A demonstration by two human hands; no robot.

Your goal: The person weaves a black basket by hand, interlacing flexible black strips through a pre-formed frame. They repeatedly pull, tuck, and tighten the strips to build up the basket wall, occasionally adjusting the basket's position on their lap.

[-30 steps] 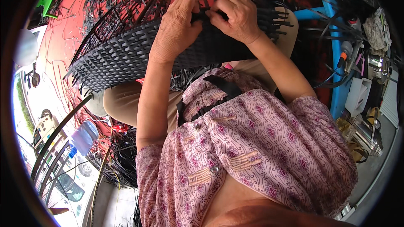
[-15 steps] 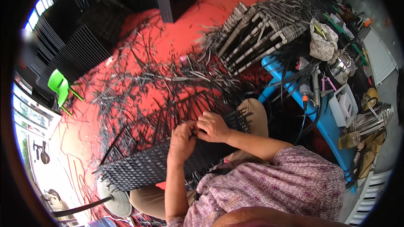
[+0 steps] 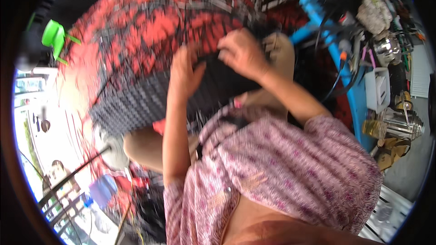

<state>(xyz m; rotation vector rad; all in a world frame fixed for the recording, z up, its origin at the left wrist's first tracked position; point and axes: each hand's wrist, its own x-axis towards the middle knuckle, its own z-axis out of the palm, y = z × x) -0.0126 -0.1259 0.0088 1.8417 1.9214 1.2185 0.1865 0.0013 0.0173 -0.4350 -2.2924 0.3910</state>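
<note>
Two bare hands work at one dark woven panel (image 3: 136,104), a flat slab of black plaited strips that lies tilted across the person's lap, its long edge running from lower left up toward the hands. Frame is motion-blurred; fine detail is lost.

Left hand (image 3: 185,70): raised from a bent elbow, forearm nearly upright, palm flat against the upper edge of the panel, fingers spread and pointing up. Whether they pinch a strip cannot be told.

Right hand (image 3: 240,52): forearm comes in from the right at a slant, wrist bent down, fingers curled and closed over the panel's top edge just beside the left hand. The two hands are near each other, not clearly touching.

Around: a pink patterned blouse (image 3: 290,168) fills the lower centre. Beyond the panel, a red floor (image 3: 150,27) strewn with loose dark strips. A blue frame (image 3: 318,11) stands to the right, with a cluttered bench (image 3: 390,86) of tools and containers beside it. A green plastic chair (image 3: 54,34) sits far left.
</note>
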